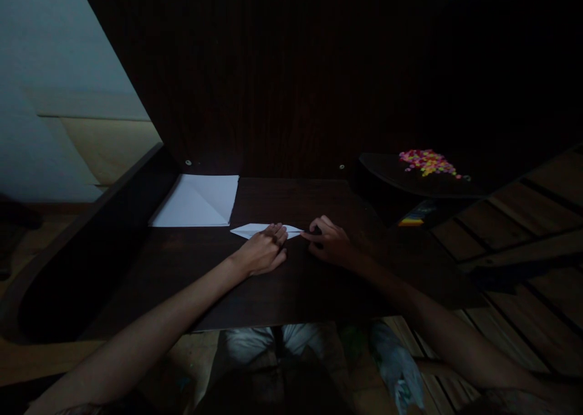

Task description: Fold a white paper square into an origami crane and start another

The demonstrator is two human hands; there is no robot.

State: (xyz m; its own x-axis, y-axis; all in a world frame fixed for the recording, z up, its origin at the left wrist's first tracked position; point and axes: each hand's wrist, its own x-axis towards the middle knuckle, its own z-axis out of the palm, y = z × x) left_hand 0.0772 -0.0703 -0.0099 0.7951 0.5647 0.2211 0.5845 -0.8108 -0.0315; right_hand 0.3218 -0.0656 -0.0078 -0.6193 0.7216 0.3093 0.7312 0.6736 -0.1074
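Note:
A narrow white folded paper (248, 229), pointed at both ends, lies on the dark desk in front of me. My left hand (266, 245) rests over its middle, fingers together and bent, holding it down and hiding that part. At the paper's right tip is my right hand (332, 240), with a finger stretched to the tip and the other fingers apart and curved. Left of the folded paper sits a stack of white paper sheets (200, 200); its top sheet carries a diagonal crease.
Small pink and yellow pieces (430, 162) are heaped on a raised corner shelf (387, 172) at the right. Below it, a yellow-edged item (410, 222) shows. A dark side panel (91, 245) bounds the desk's left, a tall panel (291, 81) its back. The light is dim.

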